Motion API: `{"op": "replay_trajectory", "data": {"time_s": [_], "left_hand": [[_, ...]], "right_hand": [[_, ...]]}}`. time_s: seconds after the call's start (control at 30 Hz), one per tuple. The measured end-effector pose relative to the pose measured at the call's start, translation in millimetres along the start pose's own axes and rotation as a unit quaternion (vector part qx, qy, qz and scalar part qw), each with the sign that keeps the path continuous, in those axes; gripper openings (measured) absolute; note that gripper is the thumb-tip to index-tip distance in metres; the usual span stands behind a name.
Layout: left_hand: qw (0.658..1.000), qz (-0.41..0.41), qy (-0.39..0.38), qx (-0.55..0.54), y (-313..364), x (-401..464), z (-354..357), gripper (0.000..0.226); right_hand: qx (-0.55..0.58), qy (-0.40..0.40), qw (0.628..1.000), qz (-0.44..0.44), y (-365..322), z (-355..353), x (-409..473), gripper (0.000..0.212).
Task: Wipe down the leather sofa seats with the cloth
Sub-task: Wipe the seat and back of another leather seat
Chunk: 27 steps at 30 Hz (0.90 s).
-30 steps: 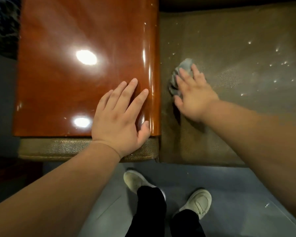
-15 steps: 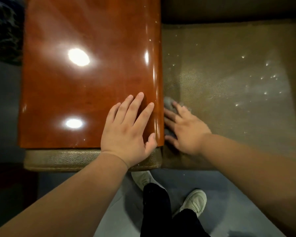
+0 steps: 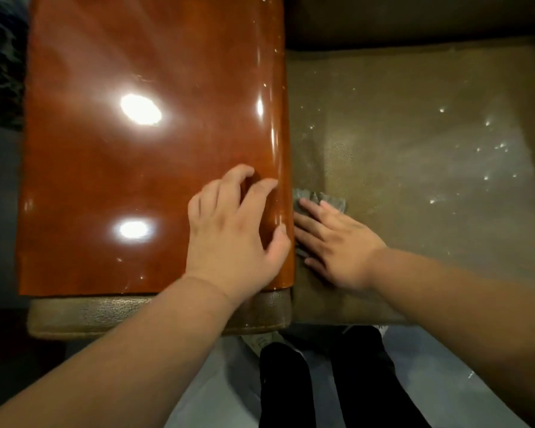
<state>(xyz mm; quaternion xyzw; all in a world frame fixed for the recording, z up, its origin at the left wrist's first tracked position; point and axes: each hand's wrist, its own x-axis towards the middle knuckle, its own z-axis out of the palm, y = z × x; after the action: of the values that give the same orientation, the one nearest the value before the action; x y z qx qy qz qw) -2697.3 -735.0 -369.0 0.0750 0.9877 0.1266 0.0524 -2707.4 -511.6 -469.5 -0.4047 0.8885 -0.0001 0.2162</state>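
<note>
Sofa armrest [image 3: 142, 168], a glossy reddish-brown wooden slab with two bright light reflections on it, fills the left of the view above a strip of olive leather padding [image 3: 112, 316]. On its right edge rests the left hand [image 3: 232, 239]; half a second ago its fingers lay flat and spread on the wood, and now they are bent at the knuckles with the tips pressing down, thumb hooked over the armrest's right rim, holding nothing. Just right of that rim, in the corner where the armrest meets the olive leather seat [image 3: 420, 168], lies the grey cloth [image 3: 322, 199], bunched and mostly covered. The right hand [image 3: 337, 242] lies flat on top of it with fingers straight and pointing toward the armrest, pressing the cloth onto the seat rather than gripping it. A second ago this hand and the cloth were farther back on the seat, away from the front edge; half a second ago they had come forward against the armrest, and they sit in much the same spot now, with more of the cloth showing beyond the fingertips. Small bright specks glint on the seat surface to the right. Below the front edge, dark trouser legs [image 3: 322, 384] stand on a pale grey floor [image 3: 439, 378].
</note>
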Motion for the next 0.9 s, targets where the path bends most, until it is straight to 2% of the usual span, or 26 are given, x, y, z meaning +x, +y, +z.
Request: {"op": "replay_trajectory", "data": {"time_s": [0.03,0.1,0.13,0.23,0.3,0.33,0.37,0.43,0.5,0.53,0.6,0.7,0.77,0.83,0.9], "left_hand": [[1.000,-0.001,0.003,0.002,1,16,-2,0.062],[0.999,-0.025,0.025,0.010,1,52,-6,0.062],[0.998,-0.040,0.036,0.013,0,67,-6,0.063],[0.996,-0.070,0.041,0.026,-3,87,1,0.070],[0.996,-0.068,0.044,0.035,-4,87,4,0.072],[0.996,-0.068,0.040,0.036,-3,87,3,0.072],[0.996,-0.072,0.035,0.033,-2,86,2,0.072],[0.996,-0.079,0.027,0.033,0,88,-1,0.073],[0.996,-0.083,0.021,0.038,0,88,-2,0.073],[0.995,-0.085,0.025,0.037,-1,88,0,0.074],[0.996,-0.081,0.033,0.034,-4,88,3,0.074],[0.996,-0.080,0.031,0.033,-6,88,5,0.074],[0.996,-0.081,0.027,0.035,-4,87,3,0.074],[0.996,-0.083,0.021,0.031,-3,88,1,0.074],[0.996,-0.081,0.023,0.029,-3,88,0,0.075]], "right_hand": [[0.000,-0.009,0.999,-0.033,12,-2,-4,0.072],[-0.020,-0.002,1.000,-0.024,42,-4,2,0.071],[-0.026,0.007,1.000,0.012,59,-8,12,0.071],[0.029,0.036,0.977,0.207,110,-29,41,0.073],[0.081,0.038,0.958,0.272,114,-38,52,0.075],[0.089,0.032,0.962,0.255,103,-39,52,0.076],[0.077,0.031,0.976,0.199,88,-35,46,0.076],[0.030,0.022,0.999,0.016,55,-21,23,0.074],[0.016,-0.019,0.991,-0.130,58,-22,13,0.067],[0.007,-0.020,0.987,-0.158,73,-26,21,0.064],[-0.007,0.007,0.994,-0.111,100,-34,52,0.063],[0.074,0.046,0.990,0.109,115,-52,103,0.067],[0.125,0.073,0.971,0.190,94,-52,110,0.067],[0.121,0.084,0.977,0.157,68,-40,89,0.065],[0.102,0.086,0.990,0.036,61,-30,59,0.061]]}}
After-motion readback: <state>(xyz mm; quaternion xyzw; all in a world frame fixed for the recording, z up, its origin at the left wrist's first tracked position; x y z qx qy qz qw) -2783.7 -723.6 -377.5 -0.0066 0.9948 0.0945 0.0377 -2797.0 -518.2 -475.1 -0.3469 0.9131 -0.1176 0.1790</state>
